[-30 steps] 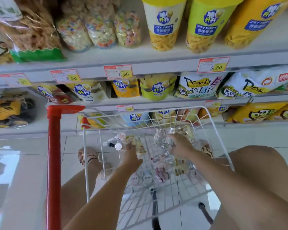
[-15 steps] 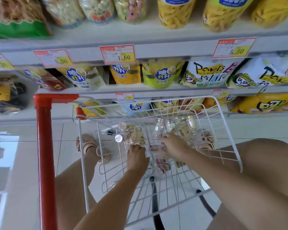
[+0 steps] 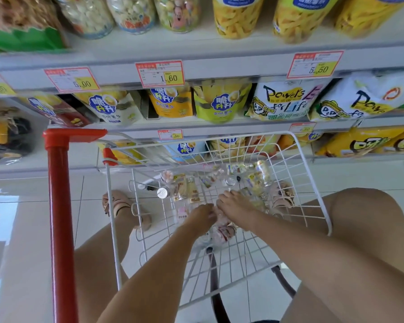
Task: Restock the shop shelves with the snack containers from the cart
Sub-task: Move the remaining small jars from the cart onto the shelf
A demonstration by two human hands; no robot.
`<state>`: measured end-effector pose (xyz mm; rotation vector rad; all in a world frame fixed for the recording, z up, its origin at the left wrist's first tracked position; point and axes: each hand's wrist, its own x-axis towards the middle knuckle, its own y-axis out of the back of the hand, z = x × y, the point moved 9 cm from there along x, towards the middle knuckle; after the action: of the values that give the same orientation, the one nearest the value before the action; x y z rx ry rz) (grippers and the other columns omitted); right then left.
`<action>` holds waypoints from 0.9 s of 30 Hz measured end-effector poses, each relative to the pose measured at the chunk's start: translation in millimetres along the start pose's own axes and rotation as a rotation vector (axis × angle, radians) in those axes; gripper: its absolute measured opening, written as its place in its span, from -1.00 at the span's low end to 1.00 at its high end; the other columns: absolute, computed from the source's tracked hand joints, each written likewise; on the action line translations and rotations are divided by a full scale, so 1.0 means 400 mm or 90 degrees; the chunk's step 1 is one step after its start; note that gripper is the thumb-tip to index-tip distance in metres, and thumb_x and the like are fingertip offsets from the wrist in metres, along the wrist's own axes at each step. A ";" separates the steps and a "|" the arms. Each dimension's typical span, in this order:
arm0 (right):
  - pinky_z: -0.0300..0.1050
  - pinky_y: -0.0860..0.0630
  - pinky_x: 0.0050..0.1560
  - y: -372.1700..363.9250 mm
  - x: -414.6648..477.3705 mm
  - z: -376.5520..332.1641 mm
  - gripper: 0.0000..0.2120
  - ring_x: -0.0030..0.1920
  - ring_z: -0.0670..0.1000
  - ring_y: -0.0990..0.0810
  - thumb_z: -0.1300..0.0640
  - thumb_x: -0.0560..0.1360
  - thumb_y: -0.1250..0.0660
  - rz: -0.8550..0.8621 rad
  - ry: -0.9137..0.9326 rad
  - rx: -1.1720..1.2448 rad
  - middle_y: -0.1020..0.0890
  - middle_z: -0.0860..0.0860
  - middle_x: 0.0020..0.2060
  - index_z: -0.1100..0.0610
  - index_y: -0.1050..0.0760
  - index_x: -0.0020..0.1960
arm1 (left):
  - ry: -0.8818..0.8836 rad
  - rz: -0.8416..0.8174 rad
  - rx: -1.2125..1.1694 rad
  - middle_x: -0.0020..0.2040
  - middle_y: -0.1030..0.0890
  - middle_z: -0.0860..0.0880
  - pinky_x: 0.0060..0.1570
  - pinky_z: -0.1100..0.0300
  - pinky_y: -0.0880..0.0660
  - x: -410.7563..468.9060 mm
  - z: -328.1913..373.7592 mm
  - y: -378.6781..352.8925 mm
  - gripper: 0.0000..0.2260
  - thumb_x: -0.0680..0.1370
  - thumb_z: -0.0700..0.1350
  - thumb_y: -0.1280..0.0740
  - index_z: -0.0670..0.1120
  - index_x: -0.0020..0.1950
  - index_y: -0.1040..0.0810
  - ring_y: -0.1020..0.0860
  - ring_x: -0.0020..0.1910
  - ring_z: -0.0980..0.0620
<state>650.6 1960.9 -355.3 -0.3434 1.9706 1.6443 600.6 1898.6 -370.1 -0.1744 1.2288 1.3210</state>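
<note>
Several small clear snack containers [image 3: 257, 180] with silver lids lie in a heap in the white wire cart basket [image 3: 313, 190]. Both my hands reach down into the heap, close together. My left hand [image 3: 202, 217] has its fingers curled down around a clear container [image 3: 222, 229] at the basket's middle. My right hand [image 3: 234, 203] lies just right of it, on the pile, with its fingertips hidden among the containers. The shop shelves [image 3: 219, 68] with price tags stand straight ahead, above the basket.
The cart's red handle post [image 3: 61, 217] rises on the left. Yellow and white snack bags [image 3: 222, 101] fill the middle shelf, and tall pouches [image 3: 236, 17] stand on the top one. My knees flank the basket, with a sandalled foot [image 3: 119, 203] on the tiled floor.
Both hands have drawn back toward me and come together at the basket's middle. The view has tilted down, so the shelves sit higher in frame.
</note>
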 end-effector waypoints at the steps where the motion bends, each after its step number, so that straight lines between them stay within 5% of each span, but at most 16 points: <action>1: 0.02 -0.36 0.22 0.002 -0.002 0.002 -0.60 0.26 0.12 -0.34 0.33 0.43 -0.30 0.001 0.003 0.018 -0.43 0.11 0.23 0.21 -0.40 0.26 | 0.019 -0.021 -0.011 0.23 -0.54 -0.11 0.16 0.12 -0.45 0.001 0.002 -0.009 -0.63 0.57 -0.09 -0.27 -0.13 0.36 -0.39 -0.51 0.20 -0.08; 4: -0.01 -0.37 0.15 -0.001 -0.003 0.003 -0.63 0.24 0.12 -0.39 0.39 0.42 -0.31 -0.017 -0.005 0.046 -0.51 0.12 0.15 0.22 -0.45 0.20 | 0.044 -0.034 0.023 0.15 -0.49 -0.13 0.01 0.12 -0.46 0.002 0.008 -0.015 -0.71 0.54 -0.09 -0.31 -0.16 0.22 -0.44 -0.52 0.10 -0.12; 9: 0.01 -0.32 0.22 0.001 0.000 0.009 -0.58 0.21 0.17 -0.45 0.33 0.46 -0.31 -0.095 -0.008 0.070 -0.52 0.21 0.14 0.20 -0.38 0.30 | 0.074 -0.048 0.031 0.17 -0.52 -0.18 -0.02 0.15 -0.45 -0.013 0.002 0.001 -0.65 0.55 -0.18 -0.32 -0.24 0.28 -0.32 -0.52 0.14 -0.13; 13: -0.06 -0.46 -0.04 0.020 -0.019 0.037 -0.60 0.04 0.16 -0.55 0.33 0.42 -0.37 -0.092 -0.056 0.206 -0.55 0.18 0.04 0.22 -0.40 0.23 | 0.116 0.019 -0.014 -0.06 -0.50 -0.08 -0.22 0.23 -0.46 -0.057 -0.021 0.065 -0.59 0.49 -0.21 -0.35 -0.30 0.26 -0.30 -0.49 -0.06 -0.03; 15: -0.09 -0.46 -0.11 0.046 -0.041 0.066 -0.66 0.02 0.13 -0.55 0.27 0.44 -0.38 -0.055 -0.090 0.311 -0.56 0.15 0.02 0.21 -0.43 0.19 | 0.144 0.049 -0.109 -0.09 -0.43 -0.09 -0.25 0.17 -0.49 -0.083 -0.029 0.109 -0.58 0.46 -0.22 -0.39 -0.32 0.22 -0.32 -0.47 -0.14 -0.02; 19: -0.15 -0.49 -0.10 0.157 -0.113 0.151 -0.68 -0.03 0.02 -0.57 0.13 0.43 -0.47 0.066 -0.178 0.595 -0.59 0.00 -0.01 0.10 -0.50 0.15 | 0.097 0.097 -0.414 -0.15 -0.43 -0.10 -0.47 0.16 -0.50 -0.159 0.032 0.212 -0.87 0.56 -0.21 -0.30 -0.13 -0.07 -0.34 -0.44 -0.33 0.05; 22: -0.25 -0.45 -0.09 0.272 -0.194 0.190 -0.53 0.00 -0.05 -0.54 0.05 0.35 -0.54 0.134 -0.185 0.764 -0.55 -0.12 -0.02 0.03 -0.50 0.21 | 0.058 0.187 -0.598 -0.26 -0.49 -0.15 -0.37 0.09 -0.54 -0.234 0.067 0.297 -0.68 0.61 0.13 -0.16 -0.13 0.03 -0.47 -0.51 -0.35 -0.06; 24: -0.21 -0.45 0.07 0.345 -0.254 0.203 -0.45 0.04 -0.09 -0.54 0.01 0.30 -0.56 0.172 -0.198 0.842 -0.54 -0.11 0.05 0.03 -0.49 0.24 | 0.025 0.207 -0.705 -0.11 -0.56 -0.24 -0.12 -0.09 -0.59 -0.286 0.089 0.332 -0.52 0.53 0.22 -0.23 -0.13 0.24 -0.46 -0.57 -0.19 -0.20; 27: -0.16 -0.59 0.02 0.458 -0.333 0.171 -0.44 -0.08 0.03 -0.64 0.12 0.21 -0.52 0.226 -0.118 1.100 -0.61 0.14 -0.06 0.34 -0.50 0.13 | -0.067 0.250 -0.678 -0.09 -0.47 0.14 -0.05 0.26 -0.56 -0.375 0.131 0.392 -0.48 0.44 -0.04 -0.43 0.09 0.32 -0.27 -0.50 -0.14 0.20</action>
<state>681.0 2047.7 -137.2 0.7910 2.5319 -0.3143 541.1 1893.3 -155.3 -0.6240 0.3624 2.2011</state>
